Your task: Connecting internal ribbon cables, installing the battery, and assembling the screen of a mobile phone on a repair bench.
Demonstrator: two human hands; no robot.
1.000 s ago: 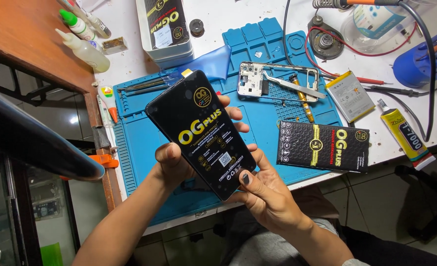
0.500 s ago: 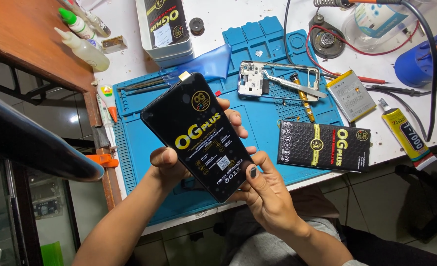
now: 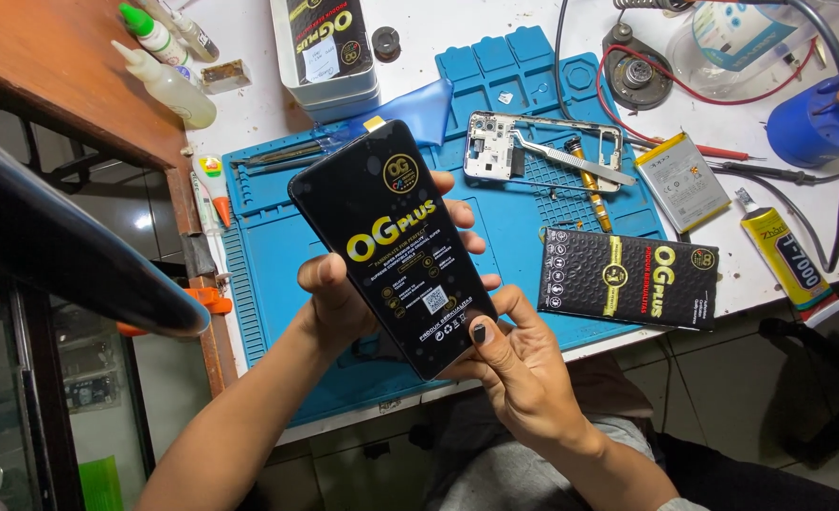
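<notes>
Phone screen (image 3: 396, 248) — black, with yellow print on its film — sits clasped between both my hands above the blue mat (image 3: 268, 274). My right hand (image 3: 519, 364) pinches its lower corner from 5 o'clock; my left hand (image 3: 344, 298) cradles it underneath. At 3 o'clock lies a black box (image 3: 627, 279); beyond, at 1 o'clock — a phone frame (image 3: 495, 147).

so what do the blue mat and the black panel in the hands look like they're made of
The blue work mat looks like matte silicone or rubber: moulded compartments and ridges, no glare. The flat black rectangular screen panel, held by the left hand and right hand, looks like glossy glass under printed film, though the frame cannot confirm that.
</notes>
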